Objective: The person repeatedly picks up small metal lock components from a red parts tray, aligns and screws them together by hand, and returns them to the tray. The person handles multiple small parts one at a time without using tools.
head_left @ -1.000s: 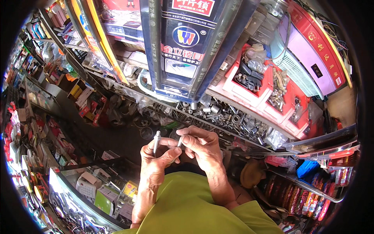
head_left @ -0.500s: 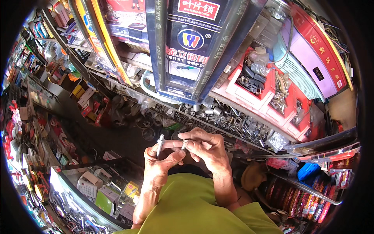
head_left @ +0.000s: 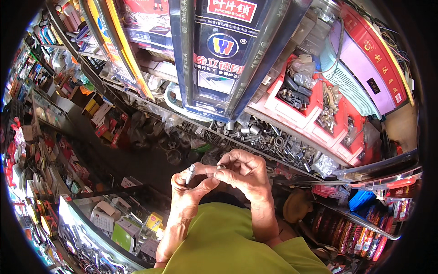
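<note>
My left hand [head_left: 191,189] grips a short silver bolt [head_left: 190,173] that points upward between thumb and fingers. Right beside it, my right hand [head_left: 244,173] pinches a small metal nut [head_left: 221,167] at its fingertips, close to the bolt's lower end. The two hands touch each other in front of my yellow-green shirt [head_left: 228,242]. Whether the nut sits on the bolt I cannot tell.
Ahead runs a shelf of loose nuts, washers and bolts [head_left: 264,137]. Red trays of hardware [head_left: 315,102] stand at the upper right. A dark blue display board [head_left: 219,50] rises above. A glass counter with boxes [head_left: 118,219] lies at the lower left.
Both hands have stayed together in front of my chest. The right fingers have shifted around the small nut, and the view has tilted slightly downward.
</note>
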`<state>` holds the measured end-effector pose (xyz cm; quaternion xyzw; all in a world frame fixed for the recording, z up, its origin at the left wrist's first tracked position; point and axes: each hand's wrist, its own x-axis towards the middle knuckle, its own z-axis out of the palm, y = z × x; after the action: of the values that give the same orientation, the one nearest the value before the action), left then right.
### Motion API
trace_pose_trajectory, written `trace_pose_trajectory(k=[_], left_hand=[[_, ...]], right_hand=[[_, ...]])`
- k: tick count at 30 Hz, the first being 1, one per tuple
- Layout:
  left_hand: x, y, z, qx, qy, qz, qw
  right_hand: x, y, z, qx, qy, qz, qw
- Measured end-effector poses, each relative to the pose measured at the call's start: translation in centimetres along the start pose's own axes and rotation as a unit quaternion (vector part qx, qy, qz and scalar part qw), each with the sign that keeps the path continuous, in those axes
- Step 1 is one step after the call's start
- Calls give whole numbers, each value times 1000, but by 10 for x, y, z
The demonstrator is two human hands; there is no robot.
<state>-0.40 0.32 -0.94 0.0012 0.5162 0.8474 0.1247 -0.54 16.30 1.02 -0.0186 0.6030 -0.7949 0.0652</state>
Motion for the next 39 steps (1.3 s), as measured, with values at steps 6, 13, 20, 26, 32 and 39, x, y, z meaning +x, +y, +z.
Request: trace_pose_trajectory(k=[6,13,20,26,32,39], left_hand=[[1,-3,-2,-4,7,-4,1000],[-1,-3,6,-24,10,18,999],[-1,-5,1,-62,-20,-20,998],[0,1,-2,-78,-30,-63,994],[1,1,-3,-50,-7,-42,998],[1,4,-5,-77,-16,-82,994]], right_hand=[[-1,5,8,-47,49,-44,997],[-1,10,11,-27,80,-35,996],[-2,-1,7,15,27,-23,999],[-5,4,4,-53,21,-71,996],[-5,6,-1,-174,10,-129,976],[-7,-1,2,-133,19,-138,981]])
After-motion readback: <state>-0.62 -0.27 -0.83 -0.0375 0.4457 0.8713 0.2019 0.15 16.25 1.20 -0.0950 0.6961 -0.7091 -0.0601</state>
